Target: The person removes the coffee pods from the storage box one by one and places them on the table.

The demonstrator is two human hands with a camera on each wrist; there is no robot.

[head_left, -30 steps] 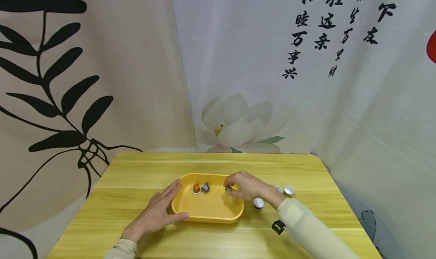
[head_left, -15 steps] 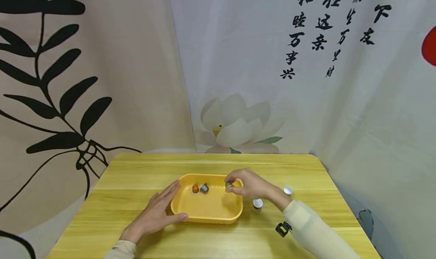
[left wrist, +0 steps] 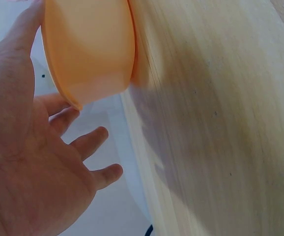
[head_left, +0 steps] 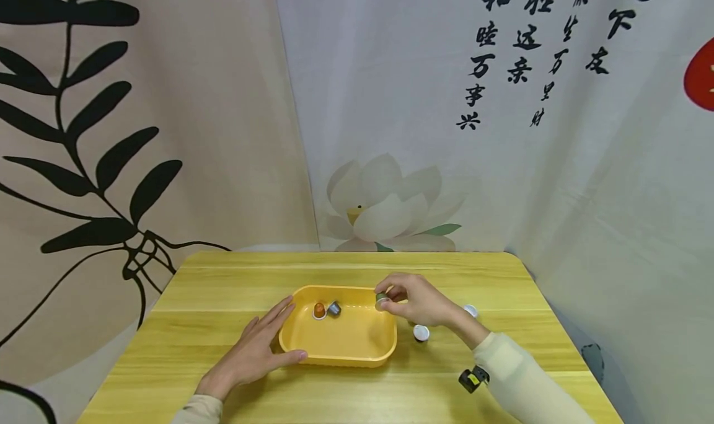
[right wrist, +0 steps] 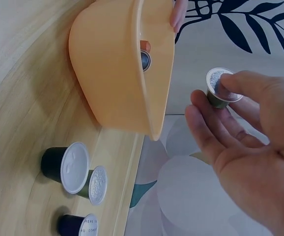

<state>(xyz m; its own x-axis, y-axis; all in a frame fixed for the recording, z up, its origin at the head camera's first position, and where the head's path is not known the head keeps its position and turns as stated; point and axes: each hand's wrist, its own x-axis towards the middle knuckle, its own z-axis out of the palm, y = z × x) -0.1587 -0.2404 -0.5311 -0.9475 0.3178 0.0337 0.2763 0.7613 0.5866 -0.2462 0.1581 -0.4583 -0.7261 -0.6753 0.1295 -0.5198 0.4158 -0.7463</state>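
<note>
Between thumb and fingers, my right hand (head_left: 421, 301) pinches a green coffee capsule (head_left: 382, 299) above the right end of the yellow tray (head_left: 348, 359). Its foil lid faces the camera in the right wrist view, where the capsule (right wrist: 216, 102) is raised clear of the tray. My left hand (head_left: 248, 357) rests at the tray's left end, fingers extended along the rim and thumb at the near side. In the left wrist view, the hand's (left wrist: 29, 147) fingers touch the tray wall. Inside the tray sit an orange capsule (head_left: 319, 310) and a blue-grey capsule (head_left: 334, 309).
Right of the tray, more capsules stand on the wooden table (head_left: 268, 399): a black one (right wrist: 53, 162), a green one (right wrist: 98, 186) and a dark blue one (right wrist: 75, 225). Printed cloth (head_left: 390, 101) hangs behind the table.
My right hand has moved slightly right and up with the green capsule, from inside the tray's right end to over its rim. My left hand stays in place.
</note>
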